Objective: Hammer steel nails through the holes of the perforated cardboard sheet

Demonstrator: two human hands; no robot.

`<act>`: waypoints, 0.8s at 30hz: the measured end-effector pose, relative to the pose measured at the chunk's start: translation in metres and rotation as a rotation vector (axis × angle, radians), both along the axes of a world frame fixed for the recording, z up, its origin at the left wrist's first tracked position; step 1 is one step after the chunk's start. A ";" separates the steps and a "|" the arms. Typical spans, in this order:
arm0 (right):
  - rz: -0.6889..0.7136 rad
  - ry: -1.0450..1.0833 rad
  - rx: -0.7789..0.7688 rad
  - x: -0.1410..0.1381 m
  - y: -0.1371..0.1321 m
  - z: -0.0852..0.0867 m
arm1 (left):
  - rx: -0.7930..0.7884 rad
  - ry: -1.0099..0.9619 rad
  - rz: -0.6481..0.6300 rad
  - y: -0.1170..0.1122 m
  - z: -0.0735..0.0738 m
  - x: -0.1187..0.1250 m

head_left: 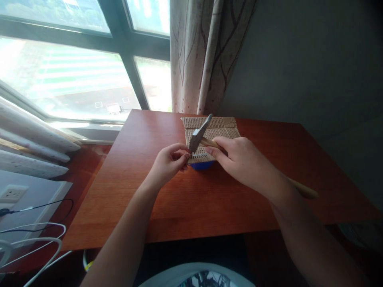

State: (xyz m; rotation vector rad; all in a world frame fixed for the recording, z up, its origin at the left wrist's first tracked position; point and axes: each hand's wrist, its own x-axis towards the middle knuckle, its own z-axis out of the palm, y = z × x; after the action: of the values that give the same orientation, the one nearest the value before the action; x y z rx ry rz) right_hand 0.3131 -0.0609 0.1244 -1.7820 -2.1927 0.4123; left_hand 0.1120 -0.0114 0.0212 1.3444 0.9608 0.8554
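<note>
My right hand (239,161) is wrapped round the wooden handle of a hammer (199,133), close to the metal head, which is lowered over the near edge of a perforated cardboard piece (215,125). The handle's end sticks out behind my wrist. My left hand (169,161) pinches something small, too small to name, right under the hammer head at the cardboard's near edge. A row of small dark pins shows along that edge, above a blue object (201,166) partly hidden under the cardboard.
The cardboard lies on a reddish-brown wooden table (167,199) by a window (74,79), with a patterned curtain (206,56) at the back. White cables (36,239) and a wall socket (12,193) are at the lower left. A grey wall runs along the right.
</note>
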 end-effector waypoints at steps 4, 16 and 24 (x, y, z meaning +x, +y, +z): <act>-0.011 -0.016 0.015 0.000 0.001 0.000 | -0.006 0.003 0.016 0.001 -0.002 0.000; 0.002 -0.023 0.012 -0.002 -0.002 0.002 | -0.018 0.029 -0.029 -0.001 0.005 -0.001; 0.002 -0.014 0.019 -0.001 -0.002 0.001 | 0.008 0.042 -0.054 0.000 0.002 -0.003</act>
State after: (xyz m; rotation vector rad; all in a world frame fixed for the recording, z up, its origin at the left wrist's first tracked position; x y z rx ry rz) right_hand 0.3117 -0.0628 0.1251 -1.7786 -2.2001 0.3798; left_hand 0.1089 -0.0115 0.0235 1.3936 0.9510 0.7934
